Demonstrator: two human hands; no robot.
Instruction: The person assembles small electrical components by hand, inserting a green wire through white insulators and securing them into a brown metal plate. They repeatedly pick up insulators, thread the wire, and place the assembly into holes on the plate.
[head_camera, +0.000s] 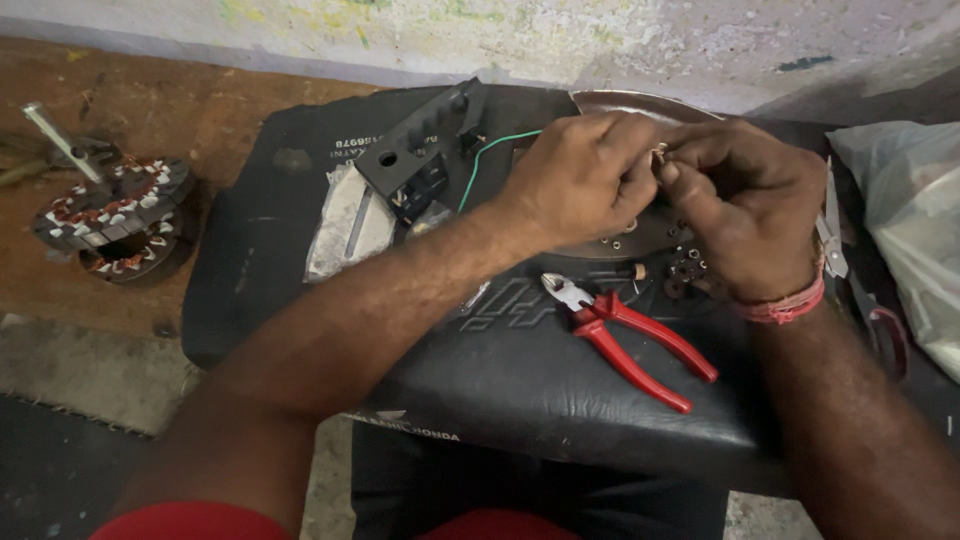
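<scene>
While red pliers (628, 340) lie on the black surface (500, 380), I see my left hand (575, 180) and right hand (745, 200) pinching one tiny part (660, 153) together, fingers closed.

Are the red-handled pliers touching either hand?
Apart. The head view shows the red-handled pliers lying alone on the black seat, with bare seat between them and the left hand and right hand.

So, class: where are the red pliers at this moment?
In the head view, the red pliers lie on the black seat cushion, right of centre, just below the right hand and the small dark parts, handles pointing lower right.
</scene>
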